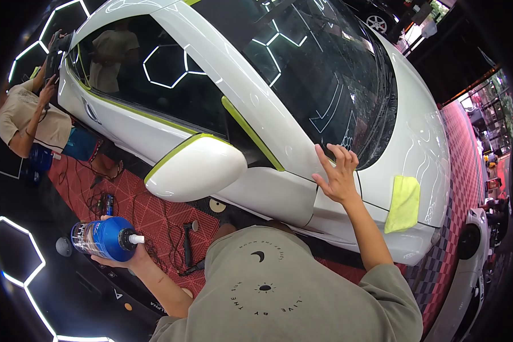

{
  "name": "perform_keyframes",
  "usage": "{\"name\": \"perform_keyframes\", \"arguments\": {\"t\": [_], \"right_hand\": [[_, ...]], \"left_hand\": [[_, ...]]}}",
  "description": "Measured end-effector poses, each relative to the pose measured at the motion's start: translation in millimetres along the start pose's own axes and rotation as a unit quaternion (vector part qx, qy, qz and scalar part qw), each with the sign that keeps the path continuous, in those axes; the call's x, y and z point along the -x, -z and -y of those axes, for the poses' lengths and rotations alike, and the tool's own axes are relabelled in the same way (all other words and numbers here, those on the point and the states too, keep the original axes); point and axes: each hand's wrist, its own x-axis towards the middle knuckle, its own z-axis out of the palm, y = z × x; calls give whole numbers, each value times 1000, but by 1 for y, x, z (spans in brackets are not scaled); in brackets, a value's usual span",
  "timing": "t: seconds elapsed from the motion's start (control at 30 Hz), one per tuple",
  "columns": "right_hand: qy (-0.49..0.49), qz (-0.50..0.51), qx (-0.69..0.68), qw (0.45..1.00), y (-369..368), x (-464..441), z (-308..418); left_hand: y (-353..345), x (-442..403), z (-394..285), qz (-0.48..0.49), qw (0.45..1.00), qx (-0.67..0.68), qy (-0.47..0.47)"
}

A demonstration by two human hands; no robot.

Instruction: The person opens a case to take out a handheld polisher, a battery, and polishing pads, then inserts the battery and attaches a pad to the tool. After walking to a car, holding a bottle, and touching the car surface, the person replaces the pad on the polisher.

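My left hand [135, 259] is wrapped round a blue bottle [105, 238] with a black cap and a white nozzle, tilted on its side below the mirror. My right hand [339, 176] has its fingers spread and holds nothing, over the white car [285, 191] by the lower corner of the windshield [319, 85]. Whether its fingertips touch the paint I cannot tell. A yellow-green cloth [403, 204] lies on the car's front, to the right of that hand. The white side mirror [199, 168] is between my hands, edged with yellow-green tape [176, 151].
At the far left another person [37, 119] works at the rear of the car with a dark tool. Cords and a black polisher-like tool [189, 245] lie on the red floor tiles [159, 228]. Another white car [464, 273] stands at the right.
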Motion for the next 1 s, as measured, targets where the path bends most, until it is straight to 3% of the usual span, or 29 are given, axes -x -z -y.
{"name": "perform_keyframes", "arguments": {"t": [0.1, 0.27, 0.37, 0.57, 0.67, 0.83, 0.9, 1.0], "right_hand": [[-16, 6, 45, 999, -2, 8, -4], [-74, -42, -91, 992, 4, 16, -5], [-86, -73, -115, 987, 9, -10, 7], [84, -65, 44, 993, 7, -91, 39], [166, -102, 146, 970, -3, -115, 41], [234, -48, 178, 955, -11, -105, 34], [250, 28, 106, 962, 0, -90, 32], [225, 4, 37, 974, 17, -92, 26]], "left_hand": [[1, -1, 0, 13, 1000, 7, 7], [0, 4, -3, 29, 997, 70, 25], [-5, 5, -6, -40, 999, 2, -24], [8, -4, -14, -25, 999, 12, -21], [3, -1, -12, -25, 996, 84, 8], [9, 9, -22, -43, 992, 120, 22], [14, 11, -28, -50, 991, 119, 19], [22, 13, -40, -73, 995, 61, -12]]}}
